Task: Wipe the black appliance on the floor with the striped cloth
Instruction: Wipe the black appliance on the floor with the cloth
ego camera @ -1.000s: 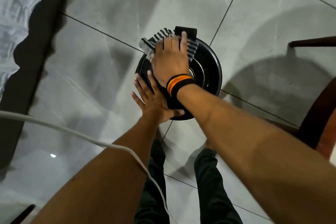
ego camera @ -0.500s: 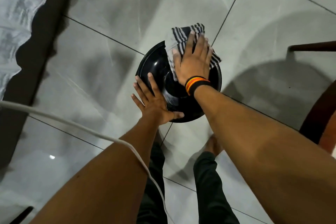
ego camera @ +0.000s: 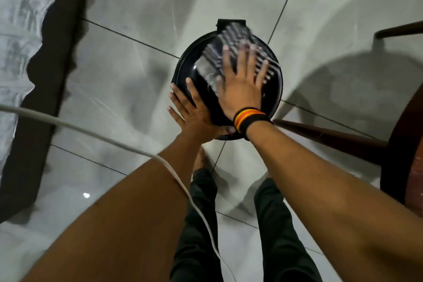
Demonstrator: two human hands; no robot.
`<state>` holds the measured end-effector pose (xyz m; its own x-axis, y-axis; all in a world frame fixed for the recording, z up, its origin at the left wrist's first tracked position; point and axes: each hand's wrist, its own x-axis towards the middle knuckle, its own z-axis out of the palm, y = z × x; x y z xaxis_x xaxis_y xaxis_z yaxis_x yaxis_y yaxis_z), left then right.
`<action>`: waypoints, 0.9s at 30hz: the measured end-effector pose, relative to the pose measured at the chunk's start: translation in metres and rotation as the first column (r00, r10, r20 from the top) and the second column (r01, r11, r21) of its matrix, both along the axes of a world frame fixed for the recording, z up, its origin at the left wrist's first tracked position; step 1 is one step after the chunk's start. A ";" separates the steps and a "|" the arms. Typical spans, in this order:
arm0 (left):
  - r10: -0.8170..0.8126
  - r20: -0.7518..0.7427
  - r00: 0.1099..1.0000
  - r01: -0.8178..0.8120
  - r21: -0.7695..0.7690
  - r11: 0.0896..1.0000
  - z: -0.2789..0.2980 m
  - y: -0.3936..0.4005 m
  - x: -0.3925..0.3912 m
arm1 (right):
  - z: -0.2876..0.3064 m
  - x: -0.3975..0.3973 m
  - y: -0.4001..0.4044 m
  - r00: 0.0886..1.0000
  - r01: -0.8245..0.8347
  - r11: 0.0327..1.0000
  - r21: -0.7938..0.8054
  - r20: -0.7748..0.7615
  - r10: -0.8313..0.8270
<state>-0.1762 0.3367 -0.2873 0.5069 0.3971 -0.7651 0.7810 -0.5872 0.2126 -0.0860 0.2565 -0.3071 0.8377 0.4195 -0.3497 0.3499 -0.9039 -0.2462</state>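
Observation:
The round black appliance point(ego camera: 273, 96) sits on the grey tiled floor straight ahead of me, with a small black tab at its far edge. My right hand point(ego camera: 242, 82), with a striped wristband, lies flat with fingers spread on the black-and-white striped cloth point(ego camera: 212, 57), pressing it onto the appliance's glossy lid. The cloth is blurred by motion. My left hand point(ego camera: 191, 111) rests open against the appliance's near-left rim, fingers apart, steadying it.
A white cable point(ego camera: 96, 135) crosses over my left forearm. A dark wooden chair point(ego camera: 398, 144) stands at the right, one leg reaching close to the appliance. A dark strip and pale fabric point(ego camera: 16, 41) lie at the left. My dark-trousered legs point(ego camera: 281, 224) are below.
My right hand has swept the cloth from the lid's left side to its right, then back toward the middle. My left hand has stayed on the near-left rim. The view has shifted closer.

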 end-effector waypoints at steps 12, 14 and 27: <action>0.038 0.136 0.990 -0.047 0.061 0.997 -0.002 -0.007 -0.005 | 0.007 -0.054 -0.060 0.955 0.260 0.965 0.023 -0.153 -0.253; 0.030 0.112 0.993 -0.036 0.053 0.998 0.000 -0.008 -0.004 | 0.011 -0.049 -0.033 0.874 0.465 0.884 0.049 -0.180 -0.451; -0.999 0.049 0.003 0.877 0.481 0.026 0.051 0.106 0.146 | 0.010 -0.046 -0.046 0.908 0.388 0.919 0.075 -0.200 -0.367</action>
